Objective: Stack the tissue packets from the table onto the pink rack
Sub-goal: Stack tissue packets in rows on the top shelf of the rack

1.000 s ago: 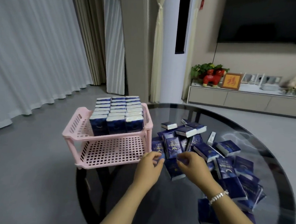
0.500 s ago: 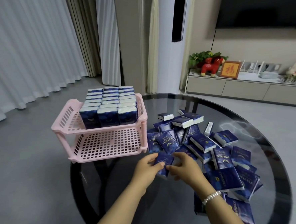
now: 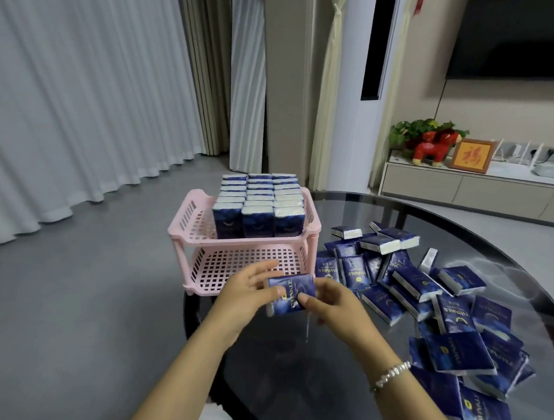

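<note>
Pink rack (image 3: 184, 225): two-tiered, perforated plastic, standing just beyond and left of the hands, at the left edge of the round glass table (image 3: 341, 360).
Upper tier: filled with racked packets (image 3: 258, 220), standing on edge in three rows running front to back, blue faces toward the camera.
Lower tier (image 3: 233, 265): its grid floor shows bare right behind the fingertips of the left hand.
Left hand (image 3: 248, 294): raised in front of the lower tier, thumb and fingers grasping the left end of the held packet (image 3: 291, 292); the upper fingers stretch out toward the rack.
Held packet: dark blue, lettered face up, lifted off the glass, spanning the gap between both hands just before the rack's lower front edge.
Right hand (image 3: 331, 305): grasping the right end of the same packet, thumb pressed on its face; a bead bracelet (image 3: 390, 374) sits on the wrist.
Loose pile (image 3: 426, 290): many blue packets to the right of the right hand, lying flat, tilted and overlapping, spreading toward the near right rim of the table.
Cabinet (image 3: 497, 194): far beyond the pile, carrying a red figurine (image 3: 435, 149), green leaves and a framed picture (image 3: 472, 155).
</note>
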A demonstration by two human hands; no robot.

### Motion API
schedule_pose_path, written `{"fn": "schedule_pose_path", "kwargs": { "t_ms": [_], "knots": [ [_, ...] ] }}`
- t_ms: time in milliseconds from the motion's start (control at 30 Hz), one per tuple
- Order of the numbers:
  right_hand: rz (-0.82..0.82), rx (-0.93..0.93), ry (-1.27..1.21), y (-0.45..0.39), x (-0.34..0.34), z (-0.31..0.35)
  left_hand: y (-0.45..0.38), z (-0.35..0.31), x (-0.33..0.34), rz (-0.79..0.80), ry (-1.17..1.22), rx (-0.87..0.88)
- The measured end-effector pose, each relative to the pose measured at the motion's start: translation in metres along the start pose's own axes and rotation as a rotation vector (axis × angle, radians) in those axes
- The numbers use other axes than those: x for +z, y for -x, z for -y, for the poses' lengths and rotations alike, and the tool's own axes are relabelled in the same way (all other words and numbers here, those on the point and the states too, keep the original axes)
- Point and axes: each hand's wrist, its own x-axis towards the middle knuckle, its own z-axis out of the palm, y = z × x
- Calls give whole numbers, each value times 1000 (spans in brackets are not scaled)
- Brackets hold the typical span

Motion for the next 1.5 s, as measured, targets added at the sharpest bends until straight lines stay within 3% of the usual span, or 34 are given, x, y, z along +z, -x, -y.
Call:
{"fn": "schedule_pose_path", "kwargs": {
  "t_ms": [167, 333, 500, 667, 900, 1200, 1500],
  "knots": [
    [-54, -40, -199, -8, 26, 20, 11, -24, -22, -175, 159, 15],
    [-58, -84, -255, -17, 50, 43, 13, -45, -41, -271, 150, 69],
    [-224, -274, 47, -32, 56, 64, -1, -74, -63, -370, -58, 231],
    [-382, -516, 526, -56, 48, 74, -19, -95, -77, -473, -482, 372],
    [-240, -533, 903, -77, 48, 82, -49, -88, -81, -370, -721, 449],
    [-238, -548, 931, -85, 47, 80, -70, -71, -78, -391, -656, 474],
    [-241, -557, 932, -87, 45, 76, -72, -61, -82, -410, -789, 537]
  ]
}}
